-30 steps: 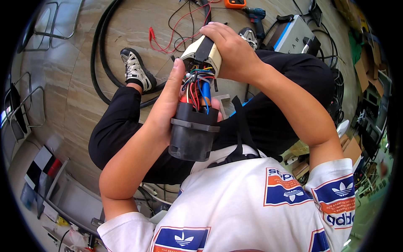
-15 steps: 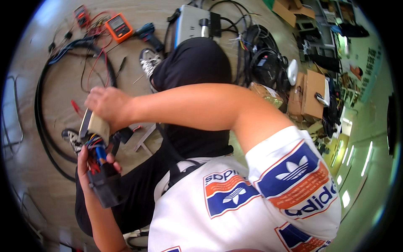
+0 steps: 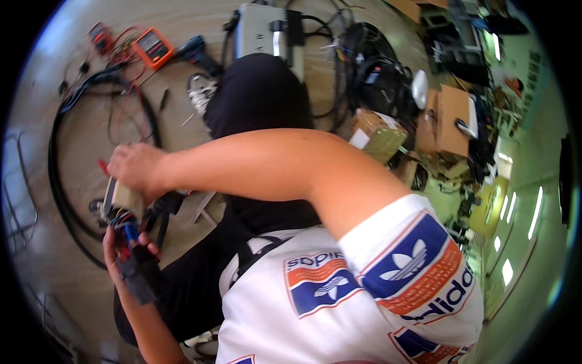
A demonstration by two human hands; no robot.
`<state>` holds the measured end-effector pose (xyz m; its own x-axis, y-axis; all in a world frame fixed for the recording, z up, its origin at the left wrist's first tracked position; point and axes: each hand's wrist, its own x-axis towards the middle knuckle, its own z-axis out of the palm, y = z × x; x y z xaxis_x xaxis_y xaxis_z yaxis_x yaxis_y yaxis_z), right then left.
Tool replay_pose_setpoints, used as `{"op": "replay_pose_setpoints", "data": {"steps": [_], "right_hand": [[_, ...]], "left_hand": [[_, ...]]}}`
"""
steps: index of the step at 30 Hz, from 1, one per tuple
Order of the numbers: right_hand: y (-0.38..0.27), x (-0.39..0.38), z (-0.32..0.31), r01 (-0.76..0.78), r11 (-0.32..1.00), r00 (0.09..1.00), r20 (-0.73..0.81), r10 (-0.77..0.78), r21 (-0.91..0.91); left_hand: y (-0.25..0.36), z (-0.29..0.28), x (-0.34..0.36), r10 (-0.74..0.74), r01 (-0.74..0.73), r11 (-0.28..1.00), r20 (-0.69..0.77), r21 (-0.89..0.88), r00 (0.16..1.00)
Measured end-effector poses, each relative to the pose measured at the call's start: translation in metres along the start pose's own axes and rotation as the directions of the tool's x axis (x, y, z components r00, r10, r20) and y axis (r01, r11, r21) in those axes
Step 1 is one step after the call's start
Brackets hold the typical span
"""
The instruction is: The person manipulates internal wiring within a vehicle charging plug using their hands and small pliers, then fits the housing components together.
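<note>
My right hand [image 3: 138, 170] reaches across to the left and is closed over the top of a beige housing with a dark side [image 3: 126, 200]. Out of its lower end come thin coloured wires and a thicker blue piece [image 3: 131, 232]. These run down to a black, boxy plug housing [image 3: 143, 276]. My left hand [image 3: 111, 250] is wrapped round the join between the two, fingers on one side and thumb on the other. Red wires show beside its fingers. The inner faces of the parts are mostly hidden.
A thick black cable [image 3: 56, 164] lies coiled on the floor around the hands. Beyond it are an orange multimeter [image 3: 153, 48], a red meter [image 3: 100, 37], a cordless drill [image 3: 197, 54] and a silver case [image 3: 259, 30]. Cardboard boxes [image 3: 453, 124] and black cable coils [image 3: 379, 91] are at right.
The view has shifted a little, so most of the floor items sit further left. Both hands keep their hold on the housings. A cardboard box at right shows more fully from behind my arm.
</note>
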<state>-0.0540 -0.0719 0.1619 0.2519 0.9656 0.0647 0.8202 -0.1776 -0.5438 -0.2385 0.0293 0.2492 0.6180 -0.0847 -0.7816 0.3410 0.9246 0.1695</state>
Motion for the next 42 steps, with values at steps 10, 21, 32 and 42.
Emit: {"op": "replay_pose_setpoints", "data": {"steps": [10, 21, 32, 42], "right_hand": [[-0.002, 0.005, -0.014, 0.135, 0.988, 0.990, -0.055, -0.131, 0.080], [0.003, 0.000, -0.034, 0.157, 0.986, 0.983, 0.086, -0.161, 0.050], [0.001, 0.002, -0.037, 0.173, 0.984, 0.978, 0.108, -0.177, 0.039], [0.002, 0.000, -0.036, 0.186, 0.982, 0.977, 0.107, -0.187, 0.021]], "left_hand": [[0.013, 0.019, -0.023, -0.160, 0.159, 0.987, -0.046, -0.014, 0.986], [0.010, 0.023, -0.018, -0.196, 0.197, 0.979, -0.016, 0.054, 0.980], [0.010, 0.028, -0.023, -0.229, 0.230, 0.973, -0.098, 0.001, 0.968], [0.009, 0.024, -0.023, -0.211, 0.212, 0.977, -0.057, 0.000, 0.976]]}}
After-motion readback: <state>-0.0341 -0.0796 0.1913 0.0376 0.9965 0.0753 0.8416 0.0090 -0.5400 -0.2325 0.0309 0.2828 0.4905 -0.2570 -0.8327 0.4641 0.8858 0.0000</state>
